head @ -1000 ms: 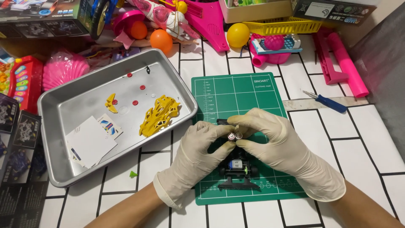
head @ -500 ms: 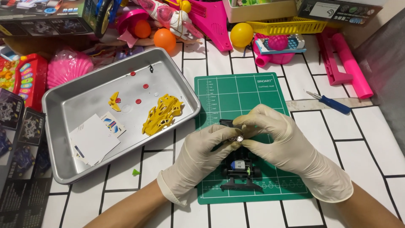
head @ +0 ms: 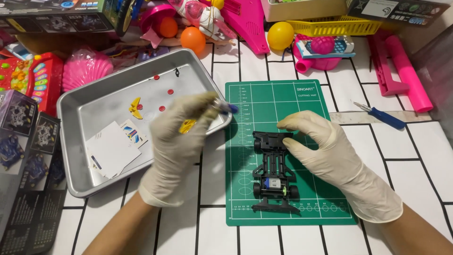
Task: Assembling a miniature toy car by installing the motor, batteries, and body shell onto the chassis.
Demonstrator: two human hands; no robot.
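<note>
The left hand (head: pixel 177 141), in a pale glove, is closed round a small screwdriver (head: pixel 224 106) with a blue tip end, held up over the near corner of the metal tray (head: pixel 71 118). The right hand (head: pixel 325 151), gloved the same, rests fingers-down on the front of a little black toy car frame (head: pixel 272 172), pinning it to the green cutting mat (head: pixel 283 99) rather than gripping it; the fingers are loosely spread. The frame sits in the middle of the mat, its small motor and rear wheels toward the person.

From where I stand, the worry is the small stuff. Red bits (head: pixel 162 108) and yellow pieces (head: pixel 136 107) lie loose in the tray, with a sticker sheet (head: pixel 113 148) beside them, and the left hand hangs right above that edge. A knock of the wrist on the rim could, I'd guess, jolt the tray and send those bits skating, or onto the tiled table (head: pixel 212 198), where they'd be hard to spot among the clutter of pink toys. Gloves dull the feel, too, so the tool could slip in the fingers. And with only fingertips on the frame, a push from one side might let it pivot on the mat. A second blue screwdriver (head: pixel 380 114) lies well off to the right.
</note>
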